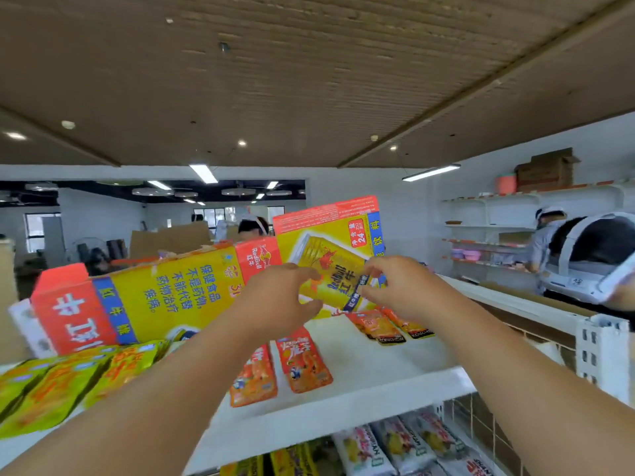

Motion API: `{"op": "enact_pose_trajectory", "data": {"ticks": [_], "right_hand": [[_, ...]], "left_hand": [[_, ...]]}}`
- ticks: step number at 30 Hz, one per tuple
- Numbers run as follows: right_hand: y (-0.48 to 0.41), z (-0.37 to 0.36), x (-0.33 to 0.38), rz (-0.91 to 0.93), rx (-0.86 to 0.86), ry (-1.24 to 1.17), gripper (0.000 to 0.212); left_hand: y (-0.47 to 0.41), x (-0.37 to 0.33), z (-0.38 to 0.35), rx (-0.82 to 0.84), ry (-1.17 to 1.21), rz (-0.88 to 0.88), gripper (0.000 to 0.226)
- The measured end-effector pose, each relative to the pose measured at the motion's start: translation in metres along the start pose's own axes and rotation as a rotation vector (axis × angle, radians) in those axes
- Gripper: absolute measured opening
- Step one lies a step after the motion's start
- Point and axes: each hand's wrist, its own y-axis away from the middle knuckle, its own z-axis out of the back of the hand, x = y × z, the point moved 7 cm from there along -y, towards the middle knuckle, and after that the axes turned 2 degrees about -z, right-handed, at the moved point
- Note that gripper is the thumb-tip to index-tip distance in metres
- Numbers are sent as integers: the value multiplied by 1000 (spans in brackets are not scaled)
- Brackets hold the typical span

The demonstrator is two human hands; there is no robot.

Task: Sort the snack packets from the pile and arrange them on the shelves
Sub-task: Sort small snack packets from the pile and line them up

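Right hand (395,286) pinches the yellow carton (165,293) between thumb and curled fingers; the edge is blurred. Left hand (275,297) has its fingers curved at the same carton, grip unclear. Orange packets (302,362) lie on the shelf (360,383) beneath both hands, one partly hidden by the left forearm.

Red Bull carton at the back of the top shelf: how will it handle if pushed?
Red Bull carton looks opened out, with a loose flap at its left end, so probably light and empty. Propped at a tilt on the white shelf, it may tip or slide. Printed cardboard: likely stiff, folding at creases.
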Motion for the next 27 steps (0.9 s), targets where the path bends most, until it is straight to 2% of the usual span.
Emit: {"op": "enact_pose_trajectory", "data": {"ticks": [7,10,13,18,21,23,27], "right_hand": [[21,-1,164,163,-15,-55,41],[34,-16,251,256,35,-118,36],[50,-37,340,361,83,-167,34],[75,-72,482,542,176,-241,25],[92,-91,563,665,238,-243,36],[106,-99,613,742,272,-259,33],[130,-116,704,878,326,-330,31]], "left_hand": [[118,104,114,-36,-117,188,46],[180,154,166,-50,-139,305,48],[253,204,220,-53,-110,465,38],[375,271,320,-60,-311,680,37],[447,296,371,-36,-399,830,38],[490,305,399,-37,-429,915,44],[559,317,443,-79,-509,1031,39]]}}
